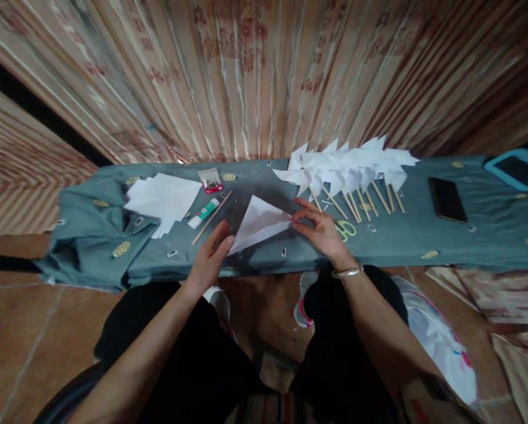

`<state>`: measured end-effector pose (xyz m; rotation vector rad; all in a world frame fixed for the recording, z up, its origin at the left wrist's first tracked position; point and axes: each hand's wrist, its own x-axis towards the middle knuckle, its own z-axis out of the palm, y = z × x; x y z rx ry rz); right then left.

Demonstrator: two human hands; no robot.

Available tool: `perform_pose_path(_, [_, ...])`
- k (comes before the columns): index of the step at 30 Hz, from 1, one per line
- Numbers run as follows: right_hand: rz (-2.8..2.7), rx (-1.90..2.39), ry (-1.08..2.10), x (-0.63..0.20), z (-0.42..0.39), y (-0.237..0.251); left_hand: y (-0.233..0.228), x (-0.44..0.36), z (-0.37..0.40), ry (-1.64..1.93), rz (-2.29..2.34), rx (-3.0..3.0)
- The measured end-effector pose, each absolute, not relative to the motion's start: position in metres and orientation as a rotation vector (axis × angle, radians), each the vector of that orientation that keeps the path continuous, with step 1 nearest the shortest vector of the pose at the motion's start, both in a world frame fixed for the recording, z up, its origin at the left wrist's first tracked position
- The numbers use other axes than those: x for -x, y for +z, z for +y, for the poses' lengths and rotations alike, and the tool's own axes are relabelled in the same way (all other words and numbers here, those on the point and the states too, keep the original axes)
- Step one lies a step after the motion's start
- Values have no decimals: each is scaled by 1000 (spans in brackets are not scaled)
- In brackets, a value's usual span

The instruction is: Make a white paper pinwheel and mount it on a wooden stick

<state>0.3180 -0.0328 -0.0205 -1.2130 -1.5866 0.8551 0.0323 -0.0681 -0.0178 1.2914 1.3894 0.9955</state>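
Observation:
A sheet of white paper (pixel 262 224), folded into a triangle, is held just over the cloth-covered table in front of me. My right hand (pixel 319 228) pinches its right corner between thumb and fingers. At the lower left corner is my left hand (pixel 211 256), its thumb close to the paper edge and apart from the curved fingers; whether it touches is hard to see. Left of the paper lie a wooden stick (pixel 212 218) and a glue stick (pixel 203 213). Green-handled scissors (pixel 346 230) lie beside my right hand, partly hidden by it.
Several white paper pinwheels (pixel 347 165) on wooden sticks lie in an overlapping row at the back right. Loose white sheets (pixel 164 197) and an open small red box of pins (pixel 211 181) are at left. A phone (pixel 447 199) and a blue-framed device (pixel 517 169) lie far right.

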Motion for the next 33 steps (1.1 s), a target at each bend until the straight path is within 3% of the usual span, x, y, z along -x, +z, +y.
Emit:
perform_pose_path(9, [-1547, 1229, 794, -341, -37, -12, -1, -78, -37, 555, 1089, -1055])
perform_pose_path(16, [-1814, 1977, 168, -393, -54, -20, -14, -89, -19, 911, 1258, -1087])
perform_pose_path(23, [-1985, 2327, -109, -386, -67, -17, -12, -102, -5, 1120, 1154, -1027])
perform_pose_path(29, [-2050, 2443, 11, -388, -72, -2, -3, -111, 7, 1203, 1071, -992])
perform_pose_path(33, [-1736, 2326, 517, -403, -93, 14, 3, -113, 15, 1304, 1002, -943])
